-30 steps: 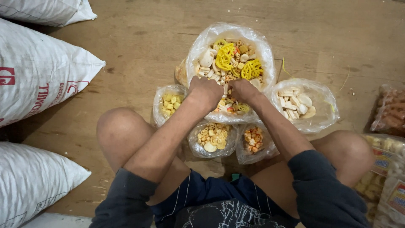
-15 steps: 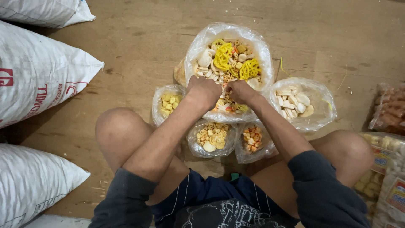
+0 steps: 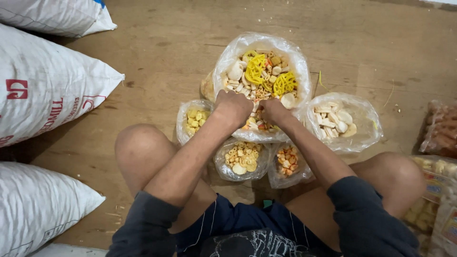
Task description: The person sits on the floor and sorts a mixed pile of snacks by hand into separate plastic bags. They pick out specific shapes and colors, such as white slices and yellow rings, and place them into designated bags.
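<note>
A large clear plastic bag (image 3: 223, 57) stands open on the wooden floor, full of mixed crackers (image 3: 261, 72) in yellow, white and orange shapes. My left hand (image 3: 232, 107) and my right hand (image 3: 274, 110) sit side by side at the bag's near edge, knuckles up, fingers curled down into the crackers and hidden there. Around the big bag stand smaller open bags: yellow cubes (image 3: 195, 119) to the left, ring-shaped pieces (image 3: 240, 157) and orange pieces (image 3: 287, 159) in front, white crackers (image 3: 335, 119) to the right. My bare knees frame the small bags.
Three white woven sacks lie along the left side (image 3: 47, 90), (image 3: 38, 204), (image 3: 57, 14). Sealed snack packets (image 3: 440, 128), (image 3: 435, 190) are piled at the right edge. Bare wooden floor (image 3: 371, 43) stretches beyond the bags.
Both hands stay at the near edge of the big bag and have drawn slightly closer together. The view has shifted a little, with everything lower in frame.
</note>
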